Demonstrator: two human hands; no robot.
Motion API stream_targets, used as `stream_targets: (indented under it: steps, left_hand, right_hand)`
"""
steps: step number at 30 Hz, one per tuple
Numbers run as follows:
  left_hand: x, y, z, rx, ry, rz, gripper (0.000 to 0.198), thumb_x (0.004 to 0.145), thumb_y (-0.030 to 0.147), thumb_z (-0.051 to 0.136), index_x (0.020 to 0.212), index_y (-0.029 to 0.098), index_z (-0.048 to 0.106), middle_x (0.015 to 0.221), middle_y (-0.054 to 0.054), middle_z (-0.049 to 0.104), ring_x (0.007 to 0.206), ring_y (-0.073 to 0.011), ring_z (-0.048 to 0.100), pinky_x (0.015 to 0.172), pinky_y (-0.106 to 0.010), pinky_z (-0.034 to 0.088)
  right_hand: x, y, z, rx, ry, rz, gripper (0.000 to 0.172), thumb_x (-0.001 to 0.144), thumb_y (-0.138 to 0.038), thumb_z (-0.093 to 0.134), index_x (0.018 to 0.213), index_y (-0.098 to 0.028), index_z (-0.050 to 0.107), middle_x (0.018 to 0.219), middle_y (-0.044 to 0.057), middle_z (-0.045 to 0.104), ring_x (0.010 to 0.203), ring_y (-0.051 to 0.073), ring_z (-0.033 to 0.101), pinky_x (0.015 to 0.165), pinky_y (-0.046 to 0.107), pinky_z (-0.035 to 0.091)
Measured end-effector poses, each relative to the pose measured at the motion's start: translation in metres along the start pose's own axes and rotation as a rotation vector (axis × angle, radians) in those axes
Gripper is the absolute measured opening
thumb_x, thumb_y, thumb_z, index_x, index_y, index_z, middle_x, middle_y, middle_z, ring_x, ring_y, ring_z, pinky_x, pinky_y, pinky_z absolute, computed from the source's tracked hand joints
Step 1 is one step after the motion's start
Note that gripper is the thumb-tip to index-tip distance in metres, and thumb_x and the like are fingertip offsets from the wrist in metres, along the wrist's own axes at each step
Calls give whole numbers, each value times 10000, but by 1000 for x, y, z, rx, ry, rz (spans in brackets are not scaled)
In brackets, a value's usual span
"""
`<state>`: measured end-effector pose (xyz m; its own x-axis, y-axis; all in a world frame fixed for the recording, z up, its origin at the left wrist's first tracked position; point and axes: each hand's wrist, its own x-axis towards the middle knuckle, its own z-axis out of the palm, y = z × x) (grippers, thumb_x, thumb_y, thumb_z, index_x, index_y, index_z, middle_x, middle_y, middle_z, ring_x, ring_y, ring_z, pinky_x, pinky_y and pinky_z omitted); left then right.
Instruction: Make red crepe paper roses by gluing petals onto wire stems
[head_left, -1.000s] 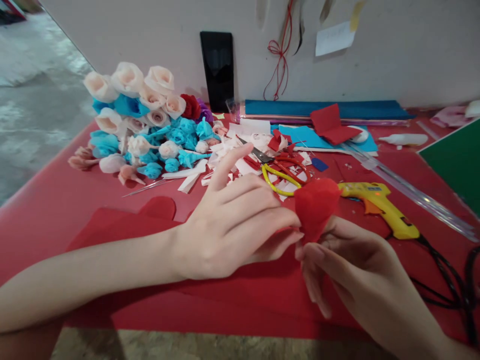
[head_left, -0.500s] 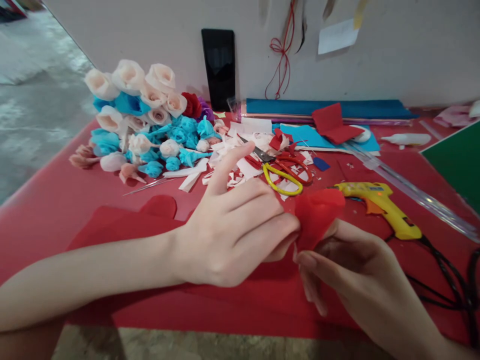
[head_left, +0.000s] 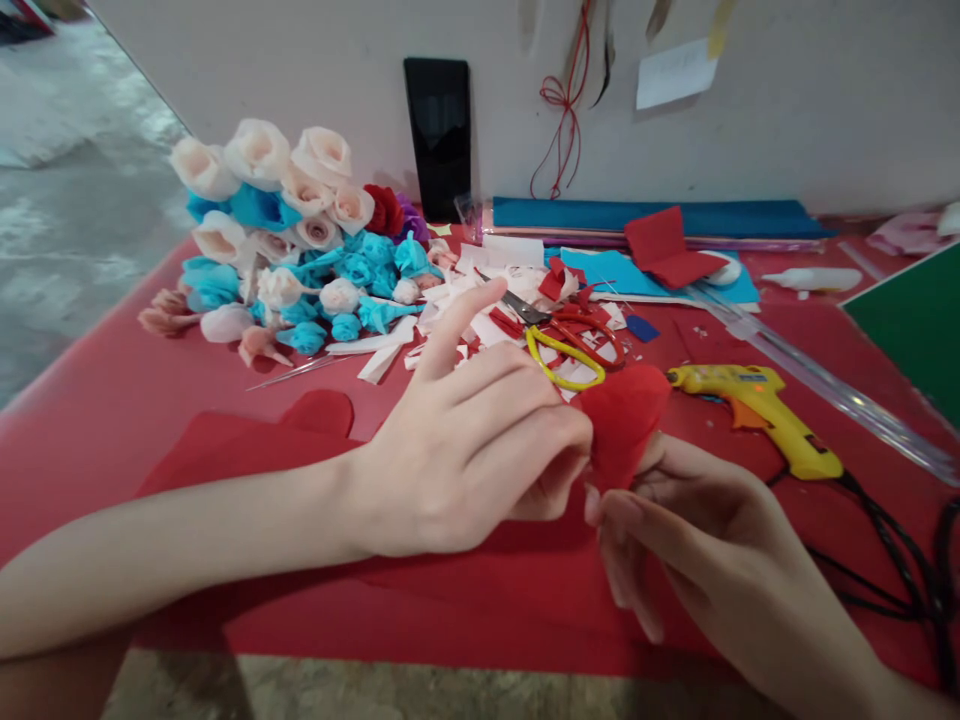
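"Grip of the right hand (head_left: 716, 540)?"

"Thumb and fingers pinch the foot of the red paper (head_left: 622, 420), right of the frame's centre."

"And the left hand (head_left: 465, 455)?"

"Its fingers curl at the paper's left edge; whether they pinch it, one cannot tell. Half a second ago the paper sat a little farther right and lower, so the work on it seems still under way."

"Textures?"

"Soft-looking, matte paper, rounded on top. At upper left, ruffled flowers (head_left: 315, 235) crowd the bench (head_left: 105, 375); at right lies a hard, yellow glue gun (head_left: 772, 410)."
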<state>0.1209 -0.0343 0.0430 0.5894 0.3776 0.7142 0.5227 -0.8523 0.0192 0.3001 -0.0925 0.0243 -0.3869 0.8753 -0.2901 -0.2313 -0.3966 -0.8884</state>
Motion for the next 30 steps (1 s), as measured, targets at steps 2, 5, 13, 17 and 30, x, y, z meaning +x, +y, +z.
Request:
stream_targets:
  steps: [2, 5, 13, 17, 30]
  left_hand:
    - [1, 0, -1, -3, 11, -8, 71, 699, 119, 587, 670, 174, 554, 590, 39, 590, 583, -109, 551, 986, -513, 387]
    - [3, 0, -3, -13, 14, -17, 61, 694, 129, 607, 672, 173, 571, 587, 40, 592, 588, -109, 555, 985, -529, 380]
    - [-1, 1, -2, -17, -7, 46, 52, 705, 169, 636, 713, 172, 585, 597, 40, 591, 611, -112, 570, 1042, -511, 328]
    - [-1, 0, -2, -11, -11, 56, 40, 722, 165, 624, 716, 166, 584, 611, 35, 598, 616, -111, 561, 1023, -517, 347]
    - [-2, -2, 4, -36, -31, 5, 69, 737, 140, 574, 685, 174, 544, 612, 40, 579, 616, -106, 537, 972, -478, 415]
  right_hand:
    - [-1, 0, 0, 9, 3, 1, 49, 786, -191, 577, 779, -189, 528, 536, -1, 592, 388, 83, 509, 365, 127, 399]
    - [-1, 0, -1, 16, 5, -13, 40, 787, -180, 574, 770, -195, 542, 544, -6, 590, 399, 84, 519, 363, 124, 395]
    - [1, 1, -1, -12, -1, -31, 40, 789, -190, 578, 776, -201, 542, 550, -2, 602, 379, 82, 507, 362, 132, 396]
    - [2, -1, 1, -38, 15, -32, 90, 769, -157, 599, 746, -184, 516, 519, -9, 600, 362, 78, 512, 368, 116, 383]
    - [4, -1, 0, -47, 22, -15, 93, 767, -165, 602, 772, -187, 511, 534, -7, 598, 374, 90, 527, 358, 122, 379]
